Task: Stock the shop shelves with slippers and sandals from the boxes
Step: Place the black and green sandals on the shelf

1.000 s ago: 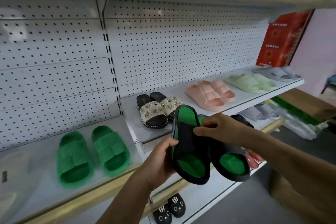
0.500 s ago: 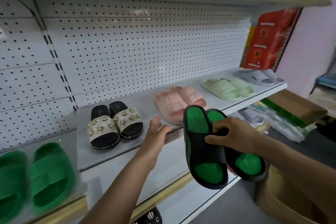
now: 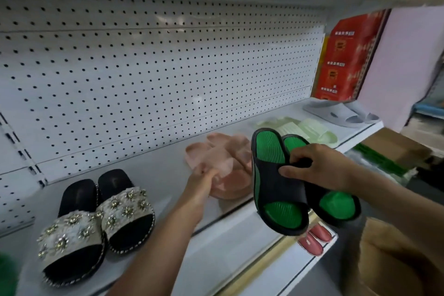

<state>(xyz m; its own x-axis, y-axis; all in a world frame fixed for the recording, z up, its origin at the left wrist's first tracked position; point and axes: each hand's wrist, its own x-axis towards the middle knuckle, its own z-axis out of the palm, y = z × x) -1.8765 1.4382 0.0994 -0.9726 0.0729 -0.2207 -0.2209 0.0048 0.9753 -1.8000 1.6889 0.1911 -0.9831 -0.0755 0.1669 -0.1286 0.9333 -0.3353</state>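
The right hand pinches the black-and-green slippers by their straps, heels hanging toward the person, just off the shelf edge. Ahead of it, the left hand touches the blurred pink slippers, apparently with loose fingers. The bare gap lies leftward, nearer the left hand.

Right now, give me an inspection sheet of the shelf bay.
Surface: grey shelf, bare gap between pairs.
Job's things: black-and-green slippers held in the air; pink slippers, jewelled sandals, pale green slippers, grey slippers shelved.
Clutter: nothing seen.
Grippers: left hand touches the pink pair; right hand pinches the black-and-green straps.
Cables: nothing seen.
Surroundings: pegboard, red cartons, cardboard box.
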